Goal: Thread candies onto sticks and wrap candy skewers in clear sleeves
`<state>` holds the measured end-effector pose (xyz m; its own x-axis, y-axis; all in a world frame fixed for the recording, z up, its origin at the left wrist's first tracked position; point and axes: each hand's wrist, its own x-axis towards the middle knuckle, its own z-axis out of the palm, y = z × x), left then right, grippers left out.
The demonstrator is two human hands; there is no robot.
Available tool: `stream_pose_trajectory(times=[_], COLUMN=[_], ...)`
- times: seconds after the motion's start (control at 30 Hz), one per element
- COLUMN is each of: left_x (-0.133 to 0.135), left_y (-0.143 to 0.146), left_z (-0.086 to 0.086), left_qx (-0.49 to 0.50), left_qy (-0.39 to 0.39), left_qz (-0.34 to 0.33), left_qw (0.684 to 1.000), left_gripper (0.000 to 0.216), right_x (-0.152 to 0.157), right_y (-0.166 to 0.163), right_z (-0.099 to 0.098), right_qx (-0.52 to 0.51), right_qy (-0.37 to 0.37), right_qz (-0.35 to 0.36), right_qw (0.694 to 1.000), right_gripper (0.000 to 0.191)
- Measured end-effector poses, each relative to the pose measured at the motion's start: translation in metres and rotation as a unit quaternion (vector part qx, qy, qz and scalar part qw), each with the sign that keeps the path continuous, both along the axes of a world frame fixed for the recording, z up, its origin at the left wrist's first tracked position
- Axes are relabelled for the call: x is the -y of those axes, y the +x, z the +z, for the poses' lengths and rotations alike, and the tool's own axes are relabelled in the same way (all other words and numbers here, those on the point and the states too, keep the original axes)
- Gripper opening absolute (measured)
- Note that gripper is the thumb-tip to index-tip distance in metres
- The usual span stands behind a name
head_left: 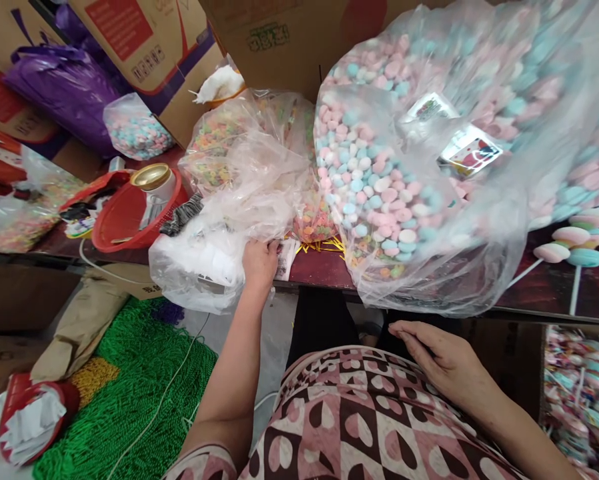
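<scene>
My left hand [259,261] reaches to the table's front edge, fingers curled into crumpled clear plastic bags [229,220] beside a small printed packet [285,259]. What the fingers grip is hidden. My right hand [437,357] rests flat on my lap over the heart-patterned cloth [359,420], fingers together and extended, holding nothing. A huge clear bag of pink, blue and white candies [374,180] lies on the dark red table [324,267] to the right of my left hand.
A red basket [124,223] holds a gold-lidded jar [152,177]. Marshmallow lollipops [574,243] lie at the right. Cardboard boxes [289,33], a purple bag [64,87] and smaller candy bags stand behind. Green bead strings [139,387] cover the floor at left.
</scene>
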<state>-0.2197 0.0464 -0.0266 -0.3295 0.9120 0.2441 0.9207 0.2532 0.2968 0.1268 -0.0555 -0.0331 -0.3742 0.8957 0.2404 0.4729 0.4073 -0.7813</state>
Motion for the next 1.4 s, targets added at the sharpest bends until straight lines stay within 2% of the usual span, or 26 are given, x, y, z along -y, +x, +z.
stream_pose_trajectory(times=[0.13,0.27,0.33,0.43,0.5,0.57,0.67,0.73,0.8,0.87,0.93,1.03,1.1,1.17,1.23,1.37,1.4], left_x=[0.015,0.041,0.05,0.055,0.054,0.053,0.053,0.054,0.056,0.056,0.054,0.052,0.051,0.051,0.051,0.052,0.052], left_y=[0.0,0.022,0.043,0.077,0.095,0.108,0.117,0.118,0.118,0.117,0.117,0.119,0.122,0.125,0.128,0.132,0.132], left_z=[0.003,0.016,0.027,0.04,0.042,0.04,0.033,0.031,0.033,0.037,0.043,0.047,0.047,0.046,0.044,0.044,0.043], left_qx=[0.048,0.119,0.143,0.113,0.073,0.046,0.048,0.073,0.132,0.236,0.361,0.511,0.579,0.62,0.628,0.587,0.575], left_qy=[0.071,0.186,0.218,0.241,0.253,0.255,0.248,0.223,0.166,0.078,-0.04,-0.204,-0.235,-0.214,-0.19,-0.169,-0.168], left_qz=[-0.049,-0.142,-0.239,-0.381,-0.44,-0.466,-0.472,-0.465,-0.44,-0.397,-0.353,-0.313,-0.283,-0.25,-0.235,-0.258,-0.261], left_qw=[0.995,0.965,0.935,0.885,0.859,0.846,0.845,0.854,0.873,0.884,0.862,0.774,0.728,0.712,0.717,0.749,0.757], left_gripper=[0.018,0.021,0.016,0.008,0.008,0.009,0.008,0.01,0.022,0.041,0.053,0.049,0.038,0.032,0.031,0.032,0.033], right_x=[0.0,-0.006,-0.013,-0.029,-0.041,-0.049,-0.052,-0.05,-0.046,-0.044,-0.045,-0.047,-0.048,-0.049,-0.048,-0.044,-0.043], right_y=[0.002,-0.004,-0.012,-0.024,-0.03,-0.034,-0.037,-0.036,-0.033,-0.027,-0.02,-0.012,-0.009,-0.009,-0.011,-0.018,-0.019], right_z=[0.004,0.023,0.034,0.046,0.051,0.053,0.049,0.045,0.042,0.043,0.047,0.055,0.056,0.054,0.051,0.041,0.039], right_qx=[-0.014,-0.076,-0.139,-0.277,-0.35,-0.363,-0.34,-0.341,-0.334,-0.301,-0.258,-0.225,-0.245,-0.291,-0.338,-0.402,-0.407], right_qy=[-0.043,-0.179,-0.269,-0.373,-0.406,-0.414,-0.382,-0.344,-0.297,-0.243,-0.19,-0.14,-0.148,-0.194,-0.25,-0.284,-0.282], right_qz=[-0.008,-0.016,-0.025,-0.017,-0.008,-0.027,-0.08,-0.111,-0.131,-0.133,-0.119,-0.102,-0.109,-0.112,-0.107,-0.152,-0.171], right_qw=[0.999,0.981,0.953,0.885,0.844,0.834,0.856,0.868,0.885,0.912,0.94,0.959,0.952,0.93,0.901,0.857,0.852], right_gripper=[0.019,0.019,0.023,0.039,0.046,0.04,0.026,0.023,0.022,0.02,0.016,0.013,0.015,0.027,0.038,0.019,0.02])
